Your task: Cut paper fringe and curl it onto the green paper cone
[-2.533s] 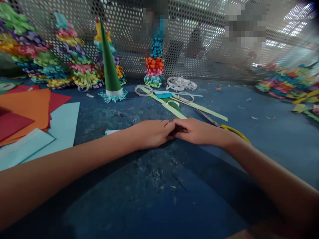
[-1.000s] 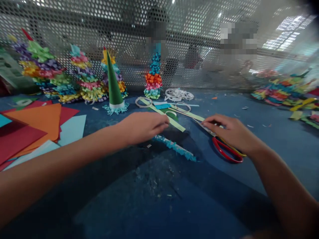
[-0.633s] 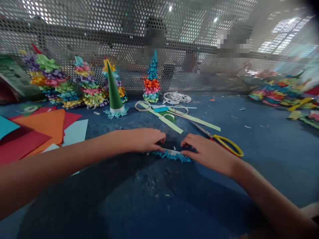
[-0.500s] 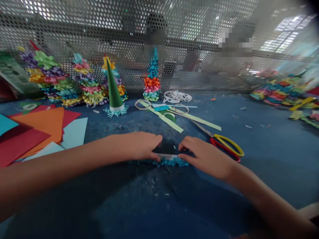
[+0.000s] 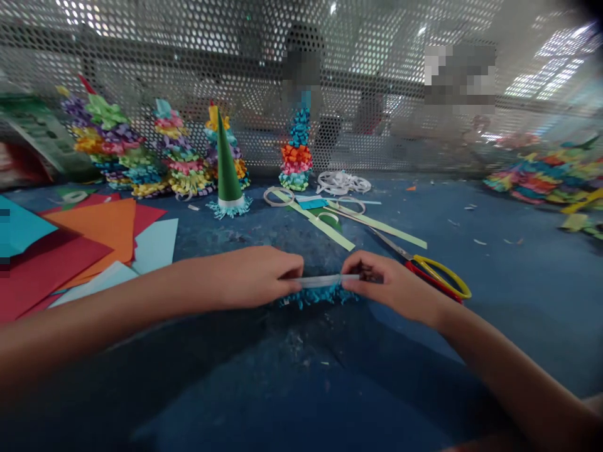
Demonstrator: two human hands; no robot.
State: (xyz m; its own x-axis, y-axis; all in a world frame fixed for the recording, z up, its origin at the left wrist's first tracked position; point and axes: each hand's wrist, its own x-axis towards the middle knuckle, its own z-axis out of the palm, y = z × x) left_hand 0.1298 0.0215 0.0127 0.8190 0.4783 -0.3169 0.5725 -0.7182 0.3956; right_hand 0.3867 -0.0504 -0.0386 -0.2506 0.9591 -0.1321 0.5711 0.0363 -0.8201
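Observation:
A fringed blue paper strip (image 5: pixel 325 294), with a pale whitish band along its upper edge, stretches between my two hands just above the blue table. My left hand (image 5: pixel 264 276) is closed, pinching the strip's left end between thumb and fingers. At the other end, my right hand (image 5: pixel 393 284) has its thumb and fingertips closed on the band, a short bit of which sticks out past the thumb. The curled fringe hangs downward. Beyond my right hand lie scissors (image 5: pixel 440 276) with yellow and red handles, close to its knuckles.
A green paper cone (image 5: pixel 228 172) with blue fringe at its base stands behind my left hand. Coloured paper sheets (image 5: pixel 101 235) lie at left. Pale green strips (image 5: pixel 332 232) and tape rolls (image 5: pixel 277 196) are ahead. Fringed cones (image 5: pixel 296 150) line the perforated metal screen (image 5: pixel 198 69).
Both hands have lifted the strip's band slightly, and its right end now sits in my right fingers. The view has shifted a little, so the background appears further right.

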